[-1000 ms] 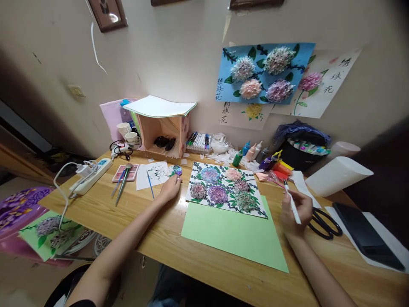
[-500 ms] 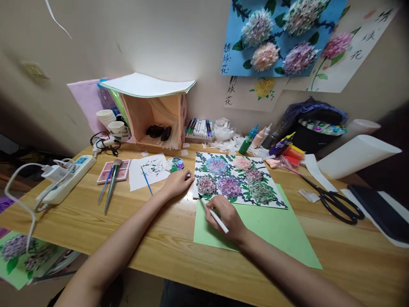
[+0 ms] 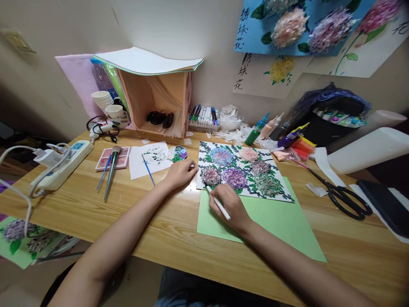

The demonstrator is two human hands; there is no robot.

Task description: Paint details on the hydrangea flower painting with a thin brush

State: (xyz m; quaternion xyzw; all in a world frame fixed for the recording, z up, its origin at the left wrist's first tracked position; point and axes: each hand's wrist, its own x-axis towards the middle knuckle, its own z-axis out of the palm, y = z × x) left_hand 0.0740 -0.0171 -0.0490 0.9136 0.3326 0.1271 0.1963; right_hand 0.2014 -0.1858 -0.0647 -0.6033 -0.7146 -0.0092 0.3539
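Note:
My right hand (image 3: 228,204) grips a white marker (image 3: 221,208), its dark tip down at the lower left edge of the flower picture (image 3: 236,194). Raised blooms in blue, pink, purple and grey-green cover this white sheet, with green leaves and dark branches painted around them. Under it lies a larger green sheet (image 3: 268,217), which my right hand rests over. My left hand (image 3: 182,172) is closed beside the picture's left edge, with a small whitish piece at its fingertips that looks like the marker's cap.
To the left are a paint palette (image 3: 177,153), a thin blue brush (image 3: 148,170), a thick brush (image 3: 111,172) and a power strip (image 3: 64,166). Black scissors (image 3: 348,200) lie right. Behind stand a box (image 3: 128,102), a marker set (image 3: 203,119) and paint bottles (image 3: 253,135).
The camera view has tilted down and shifted, so things sit higher in the picture. The marker tip stays near the picture's lower left edge; both hands keep their hold.

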